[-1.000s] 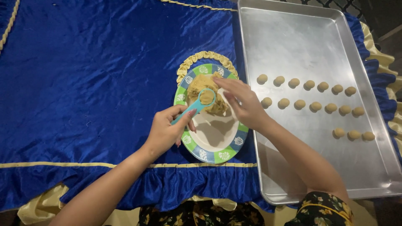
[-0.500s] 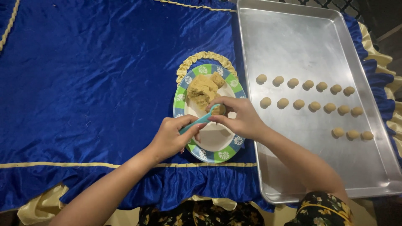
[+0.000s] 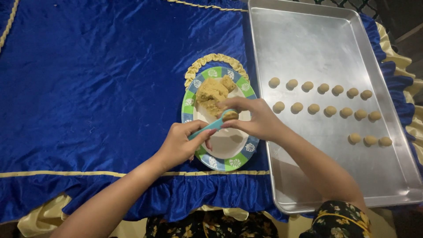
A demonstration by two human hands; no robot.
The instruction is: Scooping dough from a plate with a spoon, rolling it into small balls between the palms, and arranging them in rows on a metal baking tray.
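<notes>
My left hand (image 3: pixel 178 143) grips the handle of a teal spoon (image 3: pixel 210 126) over a round plate (image 3: pixel 235 162) with a green and blue patterned rim. The spoon's bowl carries a small lump of tan dough (image 3: pixel 230 116). Fingers of my right hand (image 3: pixel 253 118) curl around that lump and press on it. A bigger mound of the same dough (image 3: pixel 211 93) lies on the far half of the plate. The near half of the plate is bare white.
A large metal baking tray (image 3: pixel 308 39) lies to the right of the plate, with several small dough balls (image 3: pixel 330 110) in three rows on it. A blue satin cloth (image 3: pixel 88 79) with gold trim covers the table; its frilled front edge hangs near me.
The spoon has left the dough mound and come toward me with a scoop of dough. My right hand followed it and now presses on the scoop.
</notes>
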